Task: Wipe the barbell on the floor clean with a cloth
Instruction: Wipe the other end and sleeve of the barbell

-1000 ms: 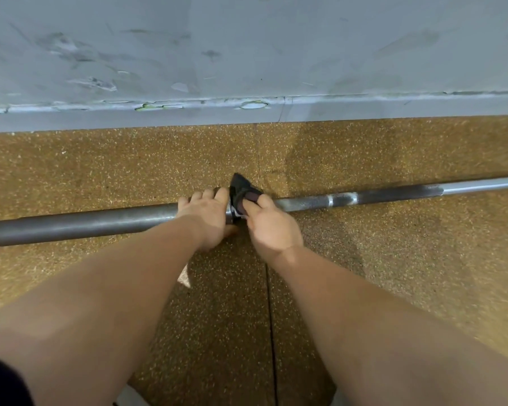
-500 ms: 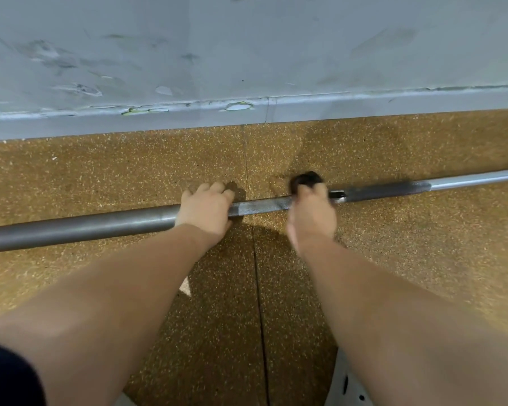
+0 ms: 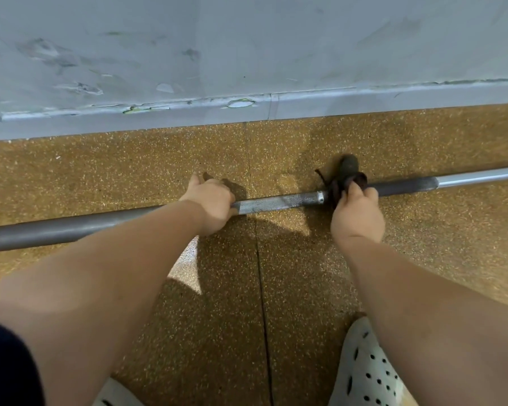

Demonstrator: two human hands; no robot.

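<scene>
Two hands work the barbell: left hand clamped on the bar, right hand clamped around the cloth, whose loose fold could slip free.

Even, moderate light fr above. Soft shadows on floor under both arms. Cloth motion-blurred. Wide-angle bend at edges; slight glare on bar far right.

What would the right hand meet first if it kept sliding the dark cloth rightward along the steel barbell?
Probably nothing: the right hand with the dark cloth faces only bare steel barbell shaft to the picture's edge.
</scene>
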